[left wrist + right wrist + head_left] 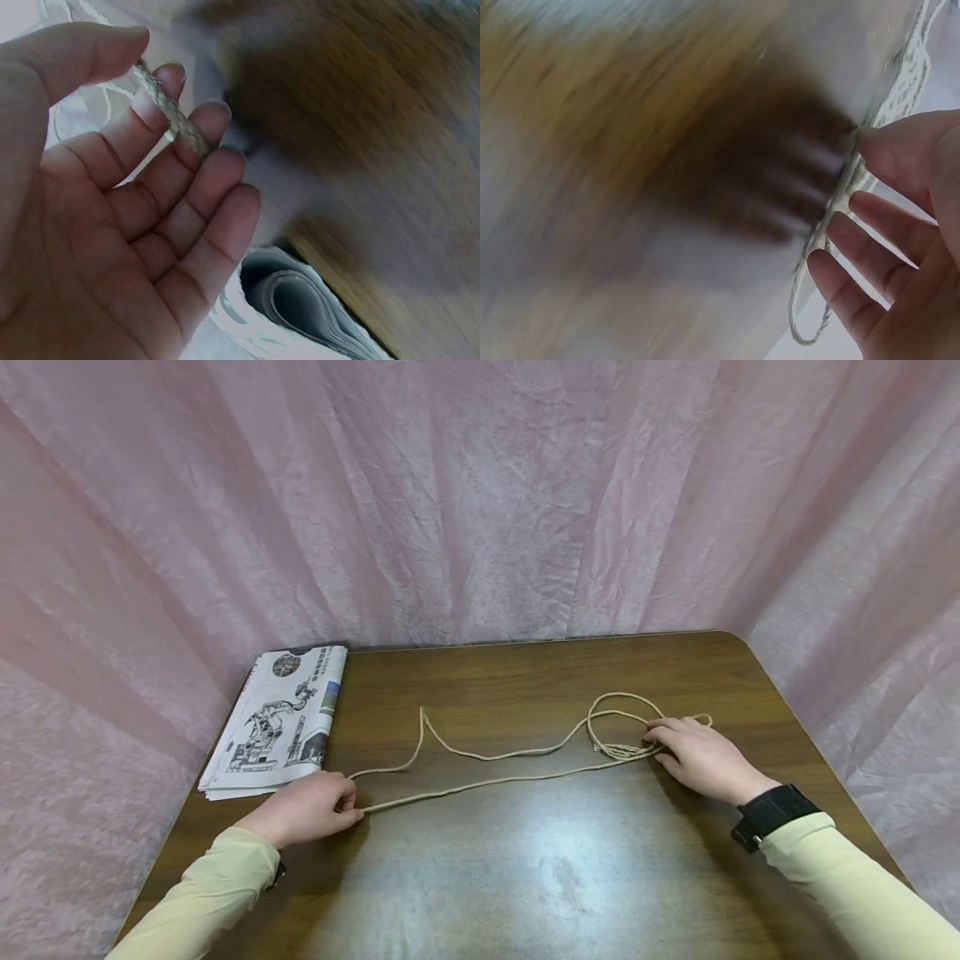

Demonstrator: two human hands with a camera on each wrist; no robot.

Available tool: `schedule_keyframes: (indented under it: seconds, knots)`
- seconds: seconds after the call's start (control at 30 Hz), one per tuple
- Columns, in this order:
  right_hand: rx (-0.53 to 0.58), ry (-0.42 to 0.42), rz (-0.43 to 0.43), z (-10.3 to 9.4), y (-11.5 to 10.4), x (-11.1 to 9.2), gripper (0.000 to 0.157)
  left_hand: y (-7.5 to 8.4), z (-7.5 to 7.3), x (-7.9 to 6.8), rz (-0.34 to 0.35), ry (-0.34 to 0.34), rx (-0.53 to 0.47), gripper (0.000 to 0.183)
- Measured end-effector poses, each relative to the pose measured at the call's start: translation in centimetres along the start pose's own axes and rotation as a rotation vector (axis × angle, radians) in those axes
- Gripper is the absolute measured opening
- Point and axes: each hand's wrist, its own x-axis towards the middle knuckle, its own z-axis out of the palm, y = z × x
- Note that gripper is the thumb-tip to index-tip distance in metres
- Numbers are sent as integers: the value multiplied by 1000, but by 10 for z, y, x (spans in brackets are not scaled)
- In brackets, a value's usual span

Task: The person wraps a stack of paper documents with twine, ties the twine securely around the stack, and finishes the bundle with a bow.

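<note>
A thin beige braided rope (pixel 491 758) lies across the wooden table, with two strands running between the hands. My left hand (pixel 311 807) pinches the rope near the table's left side. In the left wrist view the rope (pixel 161 101) passes between the thumb and the fingertips, its short tip against the fingers. On the right, my right hand (pixel 708 758) rests its fingertips on a gathered, looped part of the rope (pixel 621 751). The right wrist view shows thumb and fingers apart, slightly bent, touching the rope (pixel 907 90); part of the bundle is hidden behind them.
A folded newspaper (pixel 258 727) lies at the table's left edge, close to the left hand. Pink curtains (pixel 480 510) hang behind and beside the wooden table (pixel 465 877). A black band (pixel 776 814) circles the right wrist.
</note>
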Motion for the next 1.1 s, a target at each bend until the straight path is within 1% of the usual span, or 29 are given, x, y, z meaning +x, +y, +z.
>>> schedule_keyframes:
  seconds: [0.13, 0.23, 0.4, 0.5, 0.6, 0.67, 0.73, 0.8, 0.87, 0.93, 1.0, 1.03, 1.1]
  knots:
    - [-4, 10, 28, -4, 7, -8, 20, -8, 0, -4, -9, 25, 20, 32]
    - [-3, -6, 50, -7, 11, -13, 15, -13, -3, -6, -5, 38, 27, 32]
    - [-26, -74, 87, -17, 13, -20, 20, -19, -8, -11, -31, 45, 49, 32]
    - [-40, -93, 94, -22, 13, -21, 22, -20, -9, -12, -51, 41, 72, 28]
    - [-40, -51, 105, -25, 10, -18, 15, -13, -14, -11, -62, 38, 76, 19]
    - [-24, -2, 106, -25, 7, -14, 12, -3, -17, -5, -49, 51, 76, 19]
    - [-8, 44, 86, -25, 2, -7, 14, 13, -19, 6, -16, 76, 66, 21]
    - [2, 77, 38, -23, -4, 2, 18, 32, -17, 20, 50, 103, 60, 22]
    - [14, 90, -21, -19, -11, 13, 22, 55, -12, 37, 143, 117, 56, 18]
    - [35, 86, -83, -13, -17, 25, 27, 80, -5, 55, 237, 115, 56, 16]
    - [55, 63, -131, -7, -22, 35, 32, 105, 1, 73, 320, 91, 63, 18]
    - [64, 42, -148, -5, -24, 40, 34, 116, 4, 81, 356, 75, 71, 20]
    - [76, -4, -171, 0, -28, 48, 37, 138, 11, 96, 397, 27, 84, 28]
